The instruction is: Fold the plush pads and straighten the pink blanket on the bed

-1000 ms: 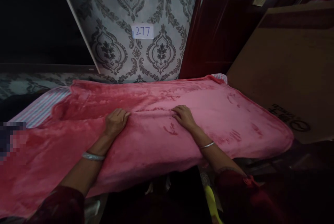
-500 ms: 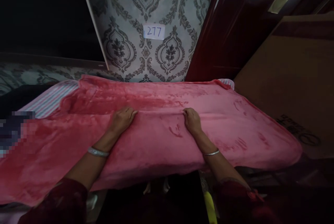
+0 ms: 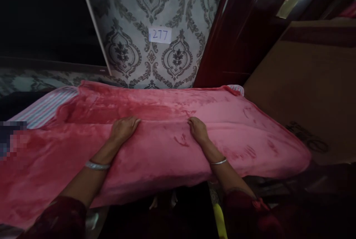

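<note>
A pink plush blanket [image 3: 155, 153] lies spread over a long raised surface, its near side hanging over the front edge. Across its middle runs a low ridge. My left hand [image 3: 124, 129] pinches this ridge left of centre, fingers closed on the fabric. To the right, my right hand [image 3: 198, 128] grips the same ridge, with a stretch of blanket taut between both hands. Darker streaks mark the pile, mostly at the back left. Beneath the blanket, a striped cloth [image 3: 48, 105] shows at the far left corner and again at the far right corner.
A large cardboard box [image 3: 303, 83] stands at the right, against the blanket's edge. Behind is a patterned wall with a paper label [image 3: 160, 35] reading 277. A dark screen [image 3: 50, 20] is at the upper left, a dark red door [image 3: 239, 35] at the upper right.
The view has shifted slightly, so everything sits a little further left. Both hands keep their hold on the blanket's ridge, about the same distance apart.
</note>
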`<state>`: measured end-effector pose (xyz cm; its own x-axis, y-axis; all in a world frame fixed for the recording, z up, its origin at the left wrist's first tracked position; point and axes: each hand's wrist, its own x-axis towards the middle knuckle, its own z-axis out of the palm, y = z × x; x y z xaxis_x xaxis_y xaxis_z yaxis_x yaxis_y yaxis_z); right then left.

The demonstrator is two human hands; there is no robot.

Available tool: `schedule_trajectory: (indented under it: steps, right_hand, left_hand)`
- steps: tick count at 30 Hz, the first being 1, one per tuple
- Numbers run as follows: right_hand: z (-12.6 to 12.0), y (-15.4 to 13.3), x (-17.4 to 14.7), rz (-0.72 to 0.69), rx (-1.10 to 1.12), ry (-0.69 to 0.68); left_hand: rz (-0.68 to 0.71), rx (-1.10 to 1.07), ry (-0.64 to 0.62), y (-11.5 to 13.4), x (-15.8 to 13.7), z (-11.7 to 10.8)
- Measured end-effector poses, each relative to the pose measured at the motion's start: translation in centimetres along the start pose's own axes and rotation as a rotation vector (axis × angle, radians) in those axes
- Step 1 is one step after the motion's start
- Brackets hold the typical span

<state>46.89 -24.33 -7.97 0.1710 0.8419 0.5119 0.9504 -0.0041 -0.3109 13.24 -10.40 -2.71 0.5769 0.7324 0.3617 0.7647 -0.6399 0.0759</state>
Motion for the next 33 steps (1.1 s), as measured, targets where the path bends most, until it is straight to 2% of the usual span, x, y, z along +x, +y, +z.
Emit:
schedule_trajectory:
  steps: [4, 7, 9, 11, 13, 16, 18, 20, 22, 25, 27, 29, 33]
  right_hand:
    - [-0.5, -0.7, 0.5, 0.037, 0.017, -0.041]
    - [-0.6, -0.9, 0.8, 0.052, 0.009, -0.036]
    - [-0.7, -0.9, 1.0, 0.05, 0.009, -0.024]
    - [-0.9, -0.9, 1.1, 0.04, 0.018, -0.018]
    - [-1.0, -0.9, 1.2, 0.028, 0.028, -0.012]
    - [-1.1, -1.0, 1.1, 0.019, 0.033, -0.001]
    - [-1.0, -1.1, 1.1, 0.012, 0.031, 0.012]
    - [-0.9, -1.1, 1.0, -0.004, 0.02, 0.018]
    - [-1.0, -0.8, 0.9, -0.034, 0.005, 0.007]
    - [-2.2, 0.7, 0.5, -0.081, -0.028, -0.011]
    - [-3.8, 2.8, -0.3, -0.074, -0.068, -0.02]
    - [-5.7, 5.4, -1.4, -0.011, -0.12, -0.036]
    - [-9.8, 10.9, -3.8, 0.204, -0.217, -0.057]
  left_hand:
    - [0.028, 0.017, 0.003, -0.9, 0.0, 0.2]
    - [0.094, 0.02, 0.085, -1.6, 0.5, 0.4]
    - [0.152, 0.022, 0.163, -0.9, 1.1, 0.3]
    - [0.213, 0.007, 0.225, 1.3, 2.0, 0.1]
    - [0.282, -0.046, 0.233, 5.0, 2.9, 0.1]
    - [0.408, -0.163, 0.158, 11.2, 4.1, 1.0]
    - [0.441, -0.184, 0.101, 14.3, 4.7, 1.9]
    - [0.412, -0.171, 0.078, 15.9, 5.0, 3.0]
    - [0.38, -0.156, 0.088, 16.1, 5.1, 3.9]
    - [0.388, -0.168, 0.145, 15.3, 4.9, 4.8]
    - [0.408, -0.187, 0.197, 14.9, 4.8, 5.0]
    - [0.435, -0.197, 0.256, 14.7, 4.7, 5.0]
    - [0.484, -0.212, 0.357, 14.7, 4.8, 5.1]
